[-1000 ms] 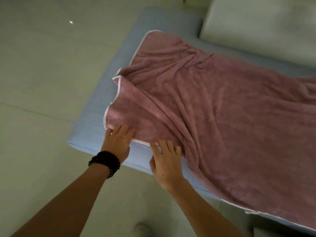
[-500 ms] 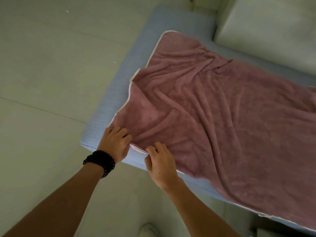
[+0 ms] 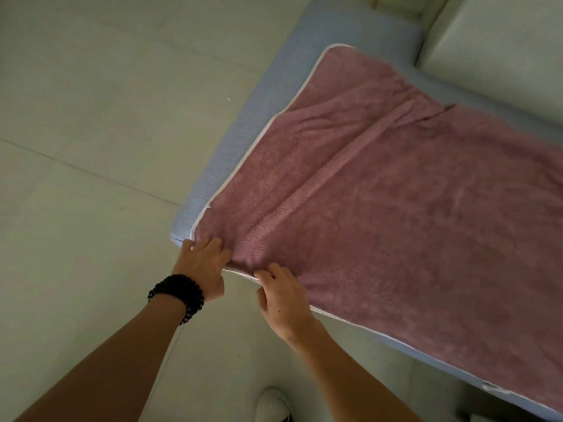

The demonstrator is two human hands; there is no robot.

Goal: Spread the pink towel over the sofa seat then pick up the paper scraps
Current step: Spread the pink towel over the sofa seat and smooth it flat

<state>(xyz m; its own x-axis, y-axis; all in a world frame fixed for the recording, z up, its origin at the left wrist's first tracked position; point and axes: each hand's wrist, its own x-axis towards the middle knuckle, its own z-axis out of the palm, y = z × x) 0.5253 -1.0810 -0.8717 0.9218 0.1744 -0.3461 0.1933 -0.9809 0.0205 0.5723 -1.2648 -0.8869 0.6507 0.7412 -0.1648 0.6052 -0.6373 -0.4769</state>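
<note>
Both hands are working at the near corner of the pink towel (image 3: 396, 208). The left hand (image 3: 202, 263) is pinching the corner itself, with the fingers curled around the white-trimmed edge, and the right hand (image 3: 283, 295) is gripping the same front hem just beside it. The towel is lying over most of the blue sofa seat (image 3: 237, 138), whose bare strip is showing along the left side. One long fold is running from the hands toward the back cushion (image 3: 493, 35), where some wrinkles are gathering. I judge that the spreading step is in hand and nearly done. The next move is probably calling for a gentle pull along the hem to flatten this fold. On the floor (image 3: 91, 147) only one tiny white speck (image 3: 228, 99) is showing; whether it is a paper scrap I cannot tell.
</note>
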